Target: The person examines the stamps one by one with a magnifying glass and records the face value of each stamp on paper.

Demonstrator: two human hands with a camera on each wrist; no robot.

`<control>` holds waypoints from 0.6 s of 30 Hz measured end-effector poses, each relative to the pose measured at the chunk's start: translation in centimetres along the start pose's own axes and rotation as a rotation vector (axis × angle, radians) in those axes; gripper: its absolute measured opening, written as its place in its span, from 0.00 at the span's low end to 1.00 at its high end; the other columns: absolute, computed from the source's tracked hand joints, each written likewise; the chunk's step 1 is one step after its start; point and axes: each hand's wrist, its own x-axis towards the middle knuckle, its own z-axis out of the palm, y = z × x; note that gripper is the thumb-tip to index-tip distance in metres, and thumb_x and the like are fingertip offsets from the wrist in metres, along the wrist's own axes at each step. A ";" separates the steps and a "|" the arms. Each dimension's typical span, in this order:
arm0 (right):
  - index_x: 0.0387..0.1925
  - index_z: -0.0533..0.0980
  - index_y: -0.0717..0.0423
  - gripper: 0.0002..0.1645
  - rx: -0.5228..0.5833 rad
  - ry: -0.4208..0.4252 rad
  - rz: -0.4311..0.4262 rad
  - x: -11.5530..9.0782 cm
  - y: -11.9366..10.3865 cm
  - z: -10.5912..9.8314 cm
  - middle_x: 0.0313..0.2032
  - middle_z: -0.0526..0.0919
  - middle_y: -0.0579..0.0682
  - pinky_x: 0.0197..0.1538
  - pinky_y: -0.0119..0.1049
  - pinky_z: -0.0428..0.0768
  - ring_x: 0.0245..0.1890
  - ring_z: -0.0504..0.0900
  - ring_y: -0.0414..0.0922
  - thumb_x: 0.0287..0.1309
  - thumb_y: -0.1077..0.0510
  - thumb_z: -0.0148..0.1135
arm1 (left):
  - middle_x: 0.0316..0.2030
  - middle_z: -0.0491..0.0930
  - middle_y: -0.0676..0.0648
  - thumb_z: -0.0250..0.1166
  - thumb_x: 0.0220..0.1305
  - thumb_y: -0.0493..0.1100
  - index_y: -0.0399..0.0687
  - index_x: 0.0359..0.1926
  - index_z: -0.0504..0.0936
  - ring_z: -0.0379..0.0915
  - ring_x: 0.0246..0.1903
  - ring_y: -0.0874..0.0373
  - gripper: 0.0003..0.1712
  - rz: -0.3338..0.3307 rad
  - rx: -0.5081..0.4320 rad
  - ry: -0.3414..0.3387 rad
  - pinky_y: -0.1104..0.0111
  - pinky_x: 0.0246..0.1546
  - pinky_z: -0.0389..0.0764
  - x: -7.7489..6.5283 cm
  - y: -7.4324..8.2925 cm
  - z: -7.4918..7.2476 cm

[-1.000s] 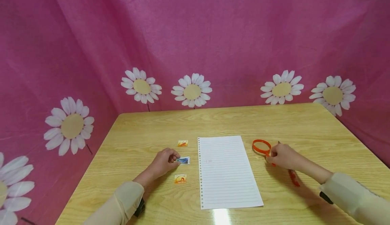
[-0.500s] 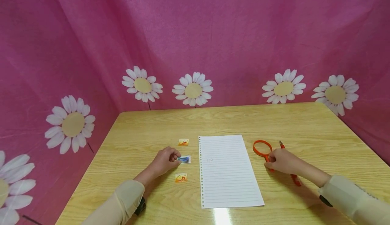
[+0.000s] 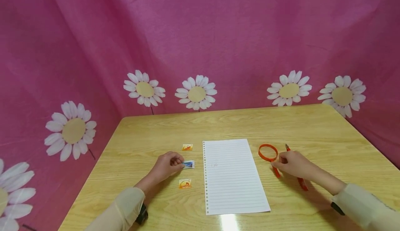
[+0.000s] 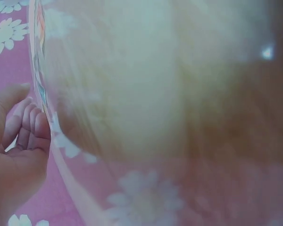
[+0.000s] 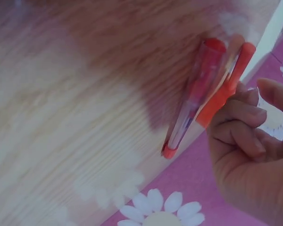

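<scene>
- The bench (image 3: 312,126) is a light wooden one, and a pink cloth with white daisies (image 3: 197,92) hangs behind its far edge and along its left and right sides.
- A lined sheet of paper (image 3: 232,175) lies flat near the middle of the bench, closer to the near edge.
- The right hand (image 3: 292,165) rests to the right of the paper, its fingers curled around the handle of the orange magnifying glass (image 3: 268,153); the ring of the glass lies on the bench, between the hand and the paper.
- A red pen (image 3: 301,182) lies on the bench just beside this handle, partly under the hand.
- The left hand (image 3: 167,165) is to the left of the paper, and its fingertips pinch the blue stamp (image 3: 189,164) at its left end.
- Two orange stamps lie in the same column: the far stamp (image 3: 187,147) and the near stamp (image 3: 185,183).
</scene>
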 end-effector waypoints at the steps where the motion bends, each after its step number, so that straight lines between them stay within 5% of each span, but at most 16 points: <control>1: 0.17 0.68 0.52 0.20 -0.001 0.023 -0.002 0.0 0.1 -0.1 0.14 0.61 0.39 0.22 0.27 0.59 0.15 0.56 0.32 0.60 0.54 0.65 | 0.33 0.78 0.47 0.69 0.59 0.35 0.41 0.37 0.83 0.69 0.30 0.64 0.05 0.005 -0.007 0.003 0.77 0.32 0.73 -0.1 0.0 -0.1; 5: 0.21 0.70 0.54 0.16 -0.003 0.092 -0.016 0.0 0.6 -0.7 0.14 0.66 0.41 0.21 0.27 0.61 0.14 0.58 0.31 0.59 0.57 0.66 | 0.33 0.79 0.46 0.69 0.59 0.35 0.39 0.38 0.82 0.69 0.30 0.66 0.06 0.034 -0.020 0.010 0.77 0.32 0.74 -0.6 0.3 -0.1; 13: 0.28 0.71 0.58 0.13 0.033 0.095 0.033 0.2 1.8 -1.8 0.19 0.72 0.45 0.22 0.29 0.66 0.16 0.64 0.33 0.60 0.57 0.65 | 0.33 0.78 0.46 0.69 0.59 0.36 0.39 0.39 0.83 0.69 0.30 0.68 0.08 0.088 -0.027 0.015 0.76 0.33 0.75 -2.0 2.1 0.4; 18: 0.30 0.70 0.61 0.16 0.004 0.106 0.066 0.6 2.9 -2.1 0.21 0.72 0.46 0.24 0.29 0.64 0.18 0.64 0.35 0.56 0.55 0.69 | 0.33 0.77 0.46 0.70 0.59 0.37 0.38 0.40 0.82 0.69 0.31 0.67 0.10 0.139 -0.066 -0.044 0.76 0.33 0.76 -3.1 3.3 1.4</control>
